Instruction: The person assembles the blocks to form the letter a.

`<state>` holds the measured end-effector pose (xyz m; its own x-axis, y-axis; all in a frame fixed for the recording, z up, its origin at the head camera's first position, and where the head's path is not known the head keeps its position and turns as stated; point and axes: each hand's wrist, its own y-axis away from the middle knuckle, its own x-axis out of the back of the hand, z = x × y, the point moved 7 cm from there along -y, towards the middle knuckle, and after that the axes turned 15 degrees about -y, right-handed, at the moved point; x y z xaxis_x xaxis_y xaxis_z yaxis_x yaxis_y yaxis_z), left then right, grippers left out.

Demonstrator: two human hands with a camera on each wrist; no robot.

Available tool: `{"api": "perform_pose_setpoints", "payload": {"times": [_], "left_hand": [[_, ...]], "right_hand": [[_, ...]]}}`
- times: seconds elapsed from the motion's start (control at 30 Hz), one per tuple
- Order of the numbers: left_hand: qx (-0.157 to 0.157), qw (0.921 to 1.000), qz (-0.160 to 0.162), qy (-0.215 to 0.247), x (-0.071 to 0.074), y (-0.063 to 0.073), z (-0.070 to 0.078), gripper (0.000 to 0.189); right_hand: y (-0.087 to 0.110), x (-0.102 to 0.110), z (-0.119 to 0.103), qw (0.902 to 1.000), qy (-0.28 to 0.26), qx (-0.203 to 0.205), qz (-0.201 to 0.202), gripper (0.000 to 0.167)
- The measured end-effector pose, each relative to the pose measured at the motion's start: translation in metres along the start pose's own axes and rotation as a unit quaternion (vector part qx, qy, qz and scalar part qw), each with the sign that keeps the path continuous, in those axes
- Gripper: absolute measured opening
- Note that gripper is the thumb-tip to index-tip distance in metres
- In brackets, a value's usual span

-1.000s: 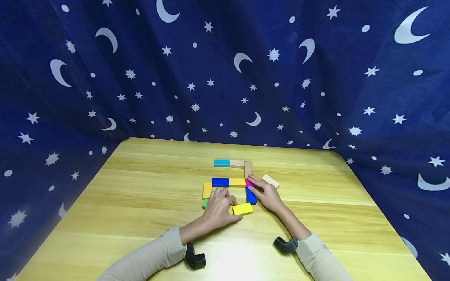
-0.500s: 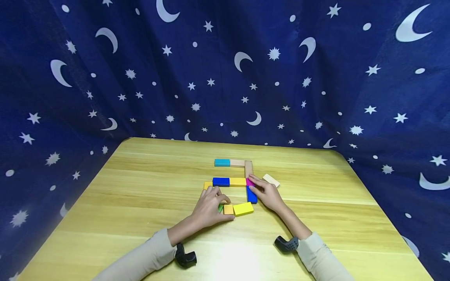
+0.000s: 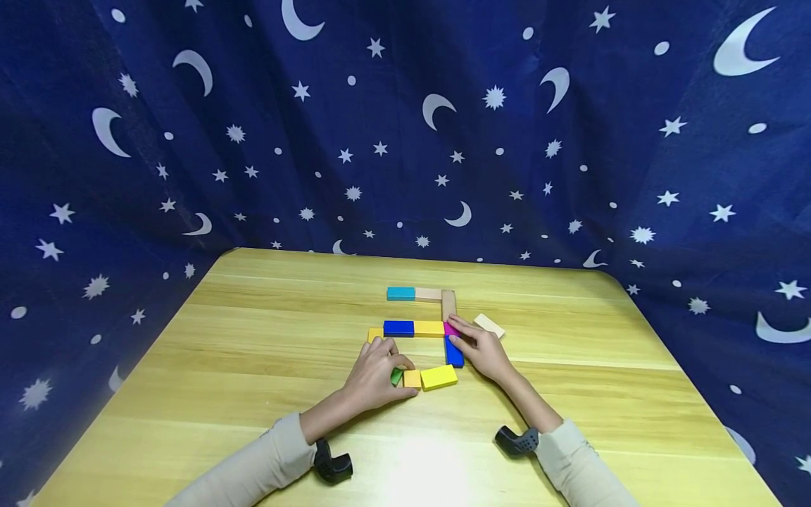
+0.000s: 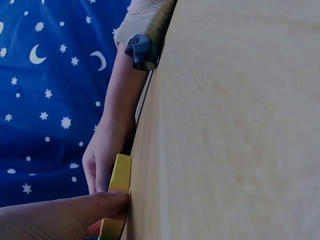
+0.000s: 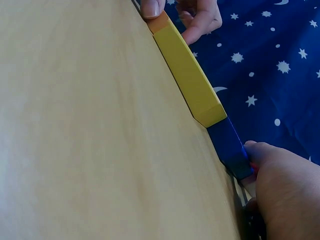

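Note:
My left hand point(image 3: 370, 377) has its thumb and index finger on opposite long sides of a small orange block point(image 3: 412, 379), pinching it. Just left of that block, a green block point(image 3: 396, 377) shows partly under the palm. A yellow block point(image 3: 439, 377) lies flat at the orange block's right end, also plain in the right wrist view. My right hand point(image 3: 484, 352) holds a magenta block point(image 3: 450, 329) between thumb and fingers, covering much of it. A blue block point(image 3: 454, 352) runs from the magenta block toward the yellow one, beside the right thumb.
Behind the hands, another blue block point(image 3: 398, 329) and a yellow-orange block point(image 3: 429, 329) form a row. Farther back lie a teal block point(image 3: 401, 293) and pale wooden blocks point(image 3: 428, 295). One loose cream block point(image 3: 489, 325) sits beyond the right hand. A starry curtain point(image 3: 405, 141) surrounds the table.
My left hand has slid left, from beside the yellow block to the orange block, and its thumb has drawn in. The right hand has stayed in place.

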<state>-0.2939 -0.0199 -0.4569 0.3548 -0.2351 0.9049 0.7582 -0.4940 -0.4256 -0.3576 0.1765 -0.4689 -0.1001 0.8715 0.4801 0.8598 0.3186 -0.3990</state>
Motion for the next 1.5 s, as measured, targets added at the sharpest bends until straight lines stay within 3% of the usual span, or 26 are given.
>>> {"api": "perform_pose_setpoints", "payload": {"times": [0.53, 0.7, 0.93, 1.07, 1.2, 1.3, 1.5], "left_hand": [[0.0, 0.9996, -0.02, 0.017, 0.0, 0.0, -0.002, 0.042], [0.008, 0.9989, 0.022, 0.04, 0.008, -0.001, -0.013, 0.05], [0.021, 0.9942, 0.074, 0.075, 0.016, 0.008, -0.045, 0.046], [-0.005, 0.9948, 0.058, 0.083, 0.013, 0.016, -0.052, 0.04], [-0.042, 0.9964, 0.029, 0.068, 0.008, 0.02, -0.051, 0.037], [-0.065, 0.9962, 0.024, 0.054, 0.007, 0.019, -0.049, 0.036], [-0.078, 0.9955, 0.015, 0.053, 0.007, 0.019, -0.047, 0.033]], "right_hand": [[0.0, 0.0, -0.003, 1.0, -0.001, 0.003, -0.003, 0.037], [0.0, 0.0, -0.002, 1.0, 0.001, 0.005, -0.002, 0.038], [-0.001, 0.0, 0.0, 1.0, -0.005, 0.004, -0.003, 0.039], [0.0, 0.0, -0.002, 1.0, -0.006, 0.003, -0.003, 0.039], [-0.001, -0.001, -0.002, 1.0, -0.008, 0.003, -0.003, 0.038], [-0.001, -0.001, -0.001, 0.9999, -0.011, 0.001, -0.005, 0.039], [0.0, 0.0, 0.001, 0.9999, -0.012, -0.002, -0.007, 0.039]]}}
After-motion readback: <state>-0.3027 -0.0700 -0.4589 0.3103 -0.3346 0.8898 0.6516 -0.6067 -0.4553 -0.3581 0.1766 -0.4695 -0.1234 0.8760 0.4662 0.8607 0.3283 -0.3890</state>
